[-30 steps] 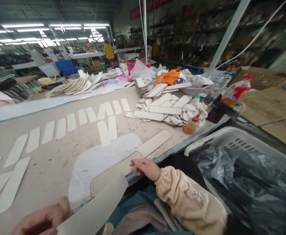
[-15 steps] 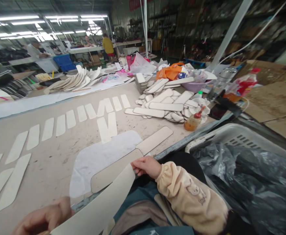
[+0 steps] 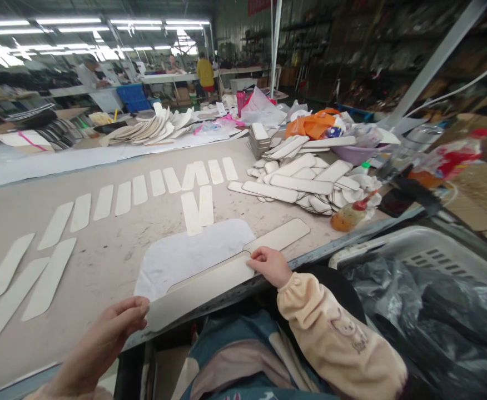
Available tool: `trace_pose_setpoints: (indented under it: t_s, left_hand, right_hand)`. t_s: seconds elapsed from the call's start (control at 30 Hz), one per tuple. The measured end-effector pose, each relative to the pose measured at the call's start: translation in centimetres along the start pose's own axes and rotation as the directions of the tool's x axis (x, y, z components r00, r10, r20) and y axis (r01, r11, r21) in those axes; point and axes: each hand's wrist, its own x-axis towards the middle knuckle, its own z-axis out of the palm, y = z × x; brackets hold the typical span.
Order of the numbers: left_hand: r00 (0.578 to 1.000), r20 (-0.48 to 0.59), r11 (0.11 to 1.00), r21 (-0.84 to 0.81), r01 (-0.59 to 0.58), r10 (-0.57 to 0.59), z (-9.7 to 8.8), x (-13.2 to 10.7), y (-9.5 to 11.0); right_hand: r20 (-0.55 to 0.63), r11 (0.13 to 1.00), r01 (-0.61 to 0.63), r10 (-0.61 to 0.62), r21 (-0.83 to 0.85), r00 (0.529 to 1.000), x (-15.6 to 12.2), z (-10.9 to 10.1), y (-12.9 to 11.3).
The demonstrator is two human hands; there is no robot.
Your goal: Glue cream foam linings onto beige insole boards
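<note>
A long cream strip piece (image 3: 202,290) lies along the near edge of the worktable (image 3: 102,261), over another strip of the same shape. My left hand (image 3: 102,339) pinches its left end, fingers closed on it. My right hand (image 3: 271,264), in a cream sleeve, presses and grips its right end. A white fabric sheet (image 3: 189,255) lies under and behind the strips. A further strip (image 3: 279,235) rests just right of my right hand.
Rows of cream cut pieces (image 3: 143,191) cover the table. A heap of strips (image 3: 306,178) and a glue bottle (image 3: 347,215) sit at the right. A grey basket with black plastic (image 3: 427,294) stands right of me. People work at far tables (image 3: 205,72).
The strip that my left hand held up off the table has been laid down flat on the other strip at the table's edge; my right hand has moved onto its right end.
</note>
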Motion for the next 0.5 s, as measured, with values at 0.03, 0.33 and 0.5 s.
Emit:
trace_pose_setpoints:
  t_s: [0.03, 0.33, 0.5]
  left_hand:
    - [0.999, 0.041, 0.999, -0.04, 0.003, -0.001, 0.2, 0.9, -0.4]
    - [0.999, 0.021, 0.99, 0.14, 0.023, -0.026, 1.6, 6.1, -3.1]
    - [1.0, -0.003, 0.964, 0.265, 0.022, -0.022, 1.8, 6.5, -3.3]
  right_hand:
    - [-0.028, 0.995, 0.017, -0.02, -0.097, 0.999, 0.4, -0.1, -0.1]
    - [-0.098, 0.932, -0.03, -0.006, -0.361, 0.995, 1.9, 0.3, -0.4]
    - [-0.079, 0.917, -0.012, -0.021, -0.4, 0.997, 2.0, 0.2, -0.3]
